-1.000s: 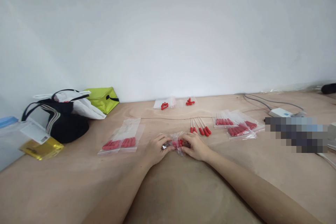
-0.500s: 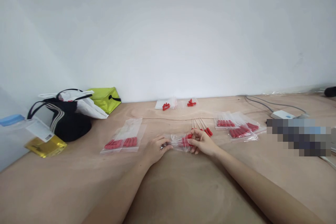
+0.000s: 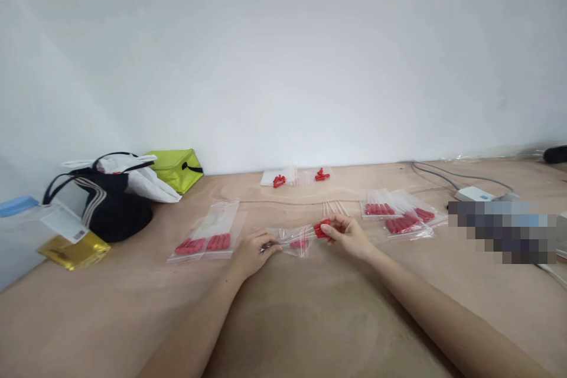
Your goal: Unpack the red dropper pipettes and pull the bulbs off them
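My left hand (image 3: 261,251) is closed at the left end of a clear zip bag (image 3: 290,241), where something dark shows between the fingers. My right hand (image 3: 348,236) pinches red handles (image 3: 322,228) at the bag's open right end. Thin pale shafts run from these handles towards the bag; how far they reach inside is hard to make out. More red handles (image 3: 299,244) lie within the bag. Just behind my right hand are several loose thin pale sticks (image 3: 335,208), their near ends hidden by it.
Filled zip bags lie left (image 3: 204,242) and right (image 3: 405,221). Small red pieces (image 3: 322,175) rest on bags at the back. A black bag (image 3: 115,212), a lime-green bag (image 3: 177,168) and a jug of yellow liquid (image 3: 75,248) stand left. A white box with cables (image 3: 476,195) is right.
The red handles in my right hand now show outside the bag's mouth, whereas before they were at its end. My left hand has shifted slightly left. The loose sticks' red ends are now covered.
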The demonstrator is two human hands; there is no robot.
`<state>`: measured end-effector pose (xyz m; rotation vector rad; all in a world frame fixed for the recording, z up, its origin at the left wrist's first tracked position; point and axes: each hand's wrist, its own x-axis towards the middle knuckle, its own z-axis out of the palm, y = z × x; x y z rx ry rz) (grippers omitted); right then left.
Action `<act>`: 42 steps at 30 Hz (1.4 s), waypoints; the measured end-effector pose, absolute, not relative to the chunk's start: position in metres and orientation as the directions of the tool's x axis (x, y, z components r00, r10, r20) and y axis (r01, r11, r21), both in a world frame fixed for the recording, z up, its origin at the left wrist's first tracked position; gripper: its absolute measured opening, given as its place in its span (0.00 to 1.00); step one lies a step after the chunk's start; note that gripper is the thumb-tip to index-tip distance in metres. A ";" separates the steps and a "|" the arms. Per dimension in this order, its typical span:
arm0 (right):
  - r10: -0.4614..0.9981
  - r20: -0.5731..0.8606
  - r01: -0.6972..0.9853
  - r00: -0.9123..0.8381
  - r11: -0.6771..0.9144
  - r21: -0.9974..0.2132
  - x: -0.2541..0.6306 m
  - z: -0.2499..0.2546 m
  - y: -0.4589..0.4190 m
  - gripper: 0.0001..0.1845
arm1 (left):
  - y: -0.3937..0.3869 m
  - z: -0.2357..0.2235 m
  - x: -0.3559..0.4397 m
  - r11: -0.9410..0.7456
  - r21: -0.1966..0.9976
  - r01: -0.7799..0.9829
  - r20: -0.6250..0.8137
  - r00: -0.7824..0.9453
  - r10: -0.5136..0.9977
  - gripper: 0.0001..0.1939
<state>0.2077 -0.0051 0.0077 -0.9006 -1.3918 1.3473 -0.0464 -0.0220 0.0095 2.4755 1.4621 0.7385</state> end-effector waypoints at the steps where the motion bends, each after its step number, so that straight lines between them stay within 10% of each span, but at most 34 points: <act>1: 0.953 0.172 -0.079 -0.249 0.157 -0.984 0.217 0.012 -0.002 0.19 | -0.021 0.010 -0.049 -0.491 0.391 0.779 0.323 0.383 0.865 0.09; 8: 0.827 0.560 0.334 0.046 0.515 -0.789 0.276 0.019 0.017 0.15 | -0.016 0.011 -0.055 -0.477 0.369 0.798 0.361 0.349 0.865 0.09; 15: 0.569 0.725 0.742 -0.388 0.659 -0.121 0.272 -0.012 0.016 0.16 | -0.016 0.010 -0.055 -0.467 0.369 0.804 0.342 0.349 0.872 0.10; 20: 0.553 0.651 0.782 -0.520 0.615 0.102 0.265 -0.014 0.013 0.15 | -0.015 0.008 -0.056 -0.479 0.370 0.796 0.345 0.361 0.866 0.10; 32: 0.601 0.625 0.822 -0.499 0.556 0.122 0.257 -0.008 0.004 0.13 | -0.020 0.013 -0.048 -0.521 0.352 0.777 0.335 0.415 0.846 0.13; 42: 0.702 0.604 0.758 -0.377 0.608 -0.235 0.219 -0.004 -0.017 0.08 | -0.026 0.015 -0.038 -0.506 0.461 0.729 0.251 0.440 0.862 0.12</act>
